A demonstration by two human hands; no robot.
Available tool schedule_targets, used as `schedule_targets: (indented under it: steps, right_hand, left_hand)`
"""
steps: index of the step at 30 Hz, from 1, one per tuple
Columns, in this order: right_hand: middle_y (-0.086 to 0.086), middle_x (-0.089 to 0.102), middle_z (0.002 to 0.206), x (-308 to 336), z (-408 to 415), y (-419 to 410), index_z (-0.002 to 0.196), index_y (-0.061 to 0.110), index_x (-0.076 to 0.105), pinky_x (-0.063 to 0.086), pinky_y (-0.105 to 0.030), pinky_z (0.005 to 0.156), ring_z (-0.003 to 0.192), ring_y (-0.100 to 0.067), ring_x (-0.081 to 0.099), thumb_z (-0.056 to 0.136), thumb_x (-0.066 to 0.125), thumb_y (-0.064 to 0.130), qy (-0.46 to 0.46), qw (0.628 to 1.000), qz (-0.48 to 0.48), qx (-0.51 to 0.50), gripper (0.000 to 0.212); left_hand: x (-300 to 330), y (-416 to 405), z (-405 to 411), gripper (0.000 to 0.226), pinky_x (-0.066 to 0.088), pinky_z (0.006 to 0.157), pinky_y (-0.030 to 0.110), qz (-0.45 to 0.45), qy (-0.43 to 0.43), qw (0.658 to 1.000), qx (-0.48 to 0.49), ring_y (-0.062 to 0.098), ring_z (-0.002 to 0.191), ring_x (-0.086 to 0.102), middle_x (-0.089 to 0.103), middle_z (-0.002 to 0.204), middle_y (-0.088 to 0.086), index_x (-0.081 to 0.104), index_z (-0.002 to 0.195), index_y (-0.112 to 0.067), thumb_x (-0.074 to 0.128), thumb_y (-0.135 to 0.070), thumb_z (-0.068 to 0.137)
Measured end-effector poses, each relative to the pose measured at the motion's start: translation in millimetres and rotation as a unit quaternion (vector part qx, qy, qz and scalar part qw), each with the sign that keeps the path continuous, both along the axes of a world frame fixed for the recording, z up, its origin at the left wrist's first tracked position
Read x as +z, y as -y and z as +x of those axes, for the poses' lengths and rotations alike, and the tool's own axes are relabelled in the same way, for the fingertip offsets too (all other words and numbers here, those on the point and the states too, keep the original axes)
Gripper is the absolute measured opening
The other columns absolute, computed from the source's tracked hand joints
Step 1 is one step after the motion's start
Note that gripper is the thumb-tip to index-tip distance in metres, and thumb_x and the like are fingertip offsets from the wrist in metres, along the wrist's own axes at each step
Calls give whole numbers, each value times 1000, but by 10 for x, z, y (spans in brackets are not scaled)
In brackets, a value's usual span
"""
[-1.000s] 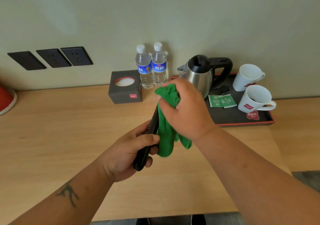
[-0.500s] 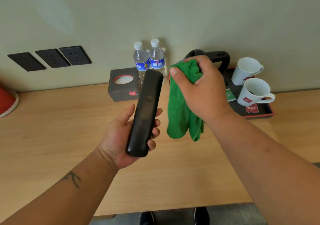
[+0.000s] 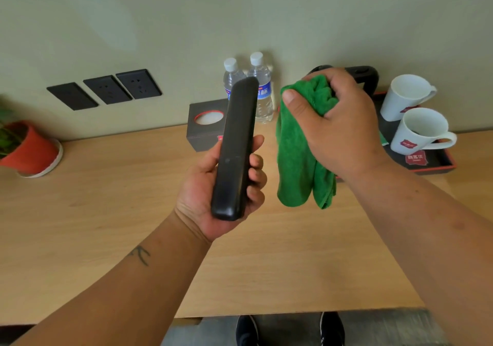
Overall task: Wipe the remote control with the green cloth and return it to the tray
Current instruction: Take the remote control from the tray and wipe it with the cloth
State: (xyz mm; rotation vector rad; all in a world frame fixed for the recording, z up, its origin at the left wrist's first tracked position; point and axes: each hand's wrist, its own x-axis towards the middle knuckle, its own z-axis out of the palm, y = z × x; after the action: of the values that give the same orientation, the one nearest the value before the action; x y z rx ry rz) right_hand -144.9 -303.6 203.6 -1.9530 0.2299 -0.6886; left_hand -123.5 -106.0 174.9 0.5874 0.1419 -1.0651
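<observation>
My left hand [image 3: 210, 185] holds the black remote control [image 3: 236, 148] upright above the wooden desk, its smooth back facing me. To its right my right hand [image 3: 338, 124] grips the green cloth [image 3: 298, 159], which hangs bunched and does not touch the remote. The black tray with a red rim [image 3: 440, 163] lies at the back right, partly hidden behind my right hand and the cloth.
Two white mugs [image 3: 421, 129] and a kettle with a black handle [image 3: 365, 74] stand on the tray. Two water bottles [image 3: 262, 89] and a dark tissue box [image 3: 204, 124] stand by the wall. A red plant pot [image 3: 32, 150] sits far left. Wall sockets [image 3: 106, 89] are above the desk.
The cloth came off the remote and moved right. My left hand turned the remote so its back faces me and raised it upright.
</observation>
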Motion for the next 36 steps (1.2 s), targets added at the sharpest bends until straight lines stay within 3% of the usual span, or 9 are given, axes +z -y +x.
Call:
schedule_targets:
  steps: [4, 9, 15, 19, 23, 26, 31, 34, 36]
  right_hand:
    - [7, 68, 88, -22, -7, -38, 101, 18, 64, 54, -27, 72, 81, -7, 65, 88, 70, 48, -1, 999, -38, 14, 34]
    - [3, 65, 88, -61, -95, -336, 97, 16, 65, 48, -30, 78, 83, -15, 59, 86, 71, 40, 7, 988, -128, 87, 26]
    - [1, 60, 88, -368, -371, -637, 96, 16, 61, 47, -37, 80, 85, -20, 55, 88, 66, 36, -23, 980, -136, 144, 21]
    - [0, 60, 84, -414, -513, -729, 92, 13, 62, 44, -33, 81, 83, -21, 55, 88, 70, 30, -9, 967, -162, 197, 18]
    - [0, 62, 87, -364, -259, -617, 96, 13, 61, 45, -36, 78, 84, -22, 56, 91, 67, 32, -35, 979, -134, 151, 20]
    - [-1, 64, 90, -439, -166, -523, 98, 13, 61, 47, -39, 78, 86, -23, 57, 92, 66, 34, -51, 989, -108, 88, 22]
    - [1, 62, 90, -573, -409, -504, 98, 18, 59, 45, -33, 78, 88, -20, 55, 92, 63, 39, -70, 974, -144, 163, 22]
    - [5, 62, 87, -719, -524, -294, 95, 22, 57, 49, -34, 72, 83, -15, 56, 91, 63, 44, -139, 936, -196, 259, 23]
    - [7, 62, 89, -883, -540, -55, 95, 23, 59, 49, -34, 73, 83, -13, 56, 90, 65, 45, -188, 930, -208, 239, 24]
  left_hand:
    - [0, 35, -18, 51, 48, 69, 27, 35, 19, 999, 10, 14, 77, 55, 62, 88, 2, 68, 118, -14, 43, -53, 97]
    - [10, 190, -52, 51, 57, 77, 33, 85, 26, 991, 98, 23, 85, 71, 73, 99, 9, 76, 103, -12, 45, -52, 98]
    - [-13, 186, 48, 50, 53, 94, 37, 112, 17, 982, 150, 22, 99, 66, 67, 105, 7, 65, 118, -13, 41, -53, 98]
    - [-118, 158, 70, 50, 52, 92, 32, 120, 7, 979, 162, 16, 90, 62, 62, 100, 3, 58, 125, -13, 41, -52, 99]
    - [-188, 217, -123, 51, 59, 87, 40, 126, 34, 984, 124, 25, 96, 73, 74, 100, 9, 76, 101, -14, 41, -51, 99]
    - [-196, 290, -184, 47, 55, 93, 46, 152, 48, 980, 118, 28, 107, 70, 74, 109, 10, 72, 116, -18, 43, -51, 98]
    - [-313, 374, -96, 57, 62, 67, 32, 194, 55, 970, 138, 20, 77, 74, 73, 84, 7, 76, 89, -13, 36, -51, 100]
    - [-508, 411, 36, 51, 57, 69, 32, 261, 60, 946, 184, 17, 73, 64, 63, 86, 5, 65, 104, -11, 36, -53, 100]
    - [-654, 455, 59, 56, 52, 72, 36, 315, 69, 927, 189, 19, 78, 62, 63, 93, 7, 63, 114, -7, 37, -55, 99]
